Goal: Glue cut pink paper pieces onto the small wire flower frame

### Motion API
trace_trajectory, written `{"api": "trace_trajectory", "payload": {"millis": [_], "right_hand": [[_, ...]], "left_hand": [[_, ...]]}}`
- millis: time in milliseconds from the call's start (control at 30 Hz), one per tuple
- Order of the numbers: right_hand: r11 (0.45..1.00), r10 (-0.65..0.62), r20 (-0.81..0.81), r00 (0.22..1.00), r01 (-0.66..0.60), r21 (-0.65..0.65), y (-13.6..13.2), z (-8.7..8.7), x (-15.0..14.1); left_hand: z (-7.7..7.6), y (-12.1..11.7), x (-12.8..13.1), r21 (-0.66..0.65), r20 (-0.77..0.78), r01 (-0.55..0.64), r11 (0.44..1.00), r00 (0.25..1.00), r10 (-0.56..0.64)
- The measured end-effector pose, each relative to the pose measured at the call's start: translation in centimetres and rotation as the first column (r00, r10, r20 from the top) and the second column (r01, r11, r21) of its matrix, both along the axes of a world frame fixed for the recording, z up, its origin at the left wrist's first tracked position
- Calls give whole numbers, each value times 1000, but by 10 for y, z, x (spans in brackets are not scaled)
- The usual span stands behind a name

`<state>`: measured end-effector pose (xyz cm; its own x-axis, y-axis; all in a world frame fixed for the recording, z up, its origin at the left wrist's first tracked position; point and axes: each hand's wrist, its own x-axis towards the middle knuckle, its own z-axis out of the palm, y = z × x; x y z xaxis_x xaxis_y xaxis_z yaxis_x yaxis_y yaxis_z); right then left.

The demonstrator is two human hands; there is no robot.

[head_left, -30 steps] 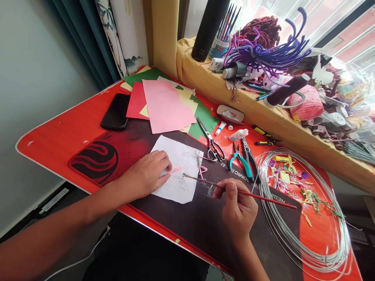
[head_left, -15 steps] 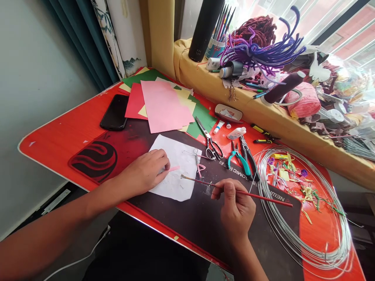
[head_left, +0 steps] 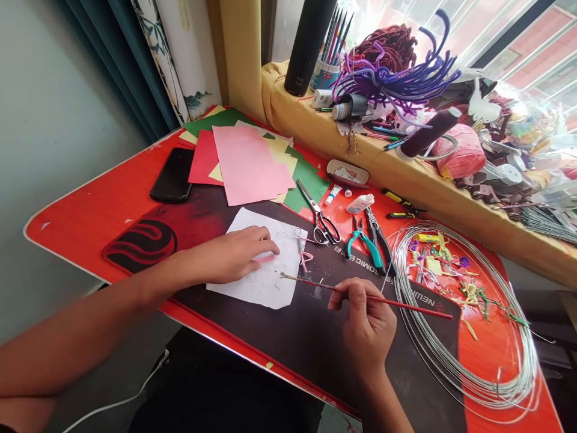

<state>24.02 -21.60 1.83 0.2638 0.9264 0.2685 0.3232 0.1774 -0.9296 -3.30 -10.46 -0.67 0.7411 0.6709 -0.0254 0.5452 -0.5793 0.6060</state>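
My right hand (head_left: 367,313) grips a thin red paintbrush (head_left: 406,305) near its middle, its bristles pointing left over a sheet of white paper (head_left: 270,291). Above the same sheet, my left hand (head_left: 241,252) is open, fingers stretched out and thumb apart. A small pink paper strip (head_left: 269,258) shows just under its fingertips, partly hidden. A twisted wire piece with a pink looped end (head_left: 305,258) lies at the sheet's right edge. Small grey smears mark the paper near the brush tip.
Scissors (head_left: 318,216), teal-handled pliers (head_left: 369,248), black pliers (head_left: 382,243) and a glue bottle (head_left: 359,204) lie beyond the sheet. A wire coil (head_left: 428,349) surrounds colourful scraps at right. Coloured papers (head_left: 250,165) and a phone (head_left: 172,175) are at the back left.
My left hand has loosened from the pink strip and its fingers have spread, reaching right over the paper. My right hand keeps the brush in nearly the same place.
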Motion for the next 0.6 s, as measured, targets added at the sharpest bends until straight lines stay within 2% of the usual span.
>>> {"api": "trace_trajectory", "payload": {"millis": [100,333,600], "right_hand": [[1000,-15,-18,1000,15,-20,-1,0,2],[999,1,-57,998,-3,-43,-2,-2,1],[998,-3,-68,998,-1,-62,-2,-4,3]], "left_hand": [[7,11,-5,-50,13,64,997,998,-64],[17,25,-3,-59,-33,126,990,991,-128],[19,27,-2,-94,-13,120,988,993,-121]]}}
